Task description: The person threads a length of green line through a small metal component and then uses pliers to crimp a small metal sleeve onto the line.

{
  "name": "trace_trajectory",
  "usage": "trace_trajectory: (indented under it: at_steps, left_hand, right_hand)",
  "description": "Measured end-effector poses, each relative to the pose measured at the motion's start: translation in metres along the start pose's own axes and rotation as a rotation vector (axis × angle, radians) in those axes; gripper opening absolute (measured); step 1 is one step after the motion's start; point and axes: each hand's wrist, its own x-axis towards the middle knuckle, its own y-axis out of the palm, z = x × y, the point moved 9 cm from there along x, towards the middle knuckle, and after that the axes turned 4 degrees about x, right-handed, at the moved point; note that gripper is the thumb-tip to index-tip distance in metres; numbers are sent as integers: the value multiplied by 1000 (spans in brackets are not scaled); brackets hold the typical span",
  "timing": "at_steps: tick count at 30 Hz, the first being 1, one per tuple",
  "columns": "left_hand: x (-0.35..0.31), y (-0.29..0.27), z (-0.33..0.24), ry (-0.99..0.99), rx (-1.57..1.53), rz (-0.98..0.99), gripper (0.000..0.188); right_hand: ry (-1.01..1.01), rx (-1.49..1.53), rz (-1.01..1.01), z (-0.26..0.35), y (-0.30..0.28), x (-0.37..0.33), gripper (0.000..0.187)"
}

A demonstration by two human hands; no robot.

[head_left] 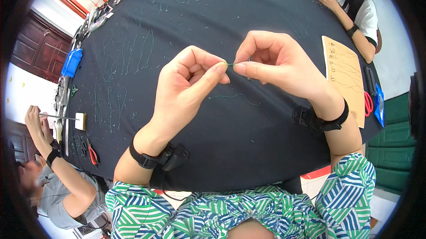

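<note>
Both of my hands are raised over a dark cloth-covered table (248, 150), fingertips nearly meeting. My left hand (188, 77) pinches a thin green thread (230, 64) between thumb and forefinger, its other fingers curled. On the other side, my right hand (277, 64) pinches the same thread, so a very short stretch of it shows between the two pinches. A small dark bit at the right fingers is too small to make out. Below my hands a loose green thread (235, 96) lies in a wavy line on the cloth.
More green threads (128, 57) and scraps lie at the left and far side. A cardboard sheet with drawn lines (344, 68), red-handled scissors (368, 103) and a blue packet (379, 101) are at right. Red-handled pliers (92, 154) and a blue bin (72, 63) sit left. Other people work around the table.
</note>
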Motion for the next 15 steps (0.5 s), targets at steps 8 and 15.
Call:
trace_trajectory:
  at_steps: [8,15]
  left_hand:
    - [1,1,2,6,50,10,9]
    - [2,1,5,-53,209,57,10]
  right_hand:
    - [-66,-54,4,3,-3,1,12]
    - [-91,-66,19,3,-3,1,13]
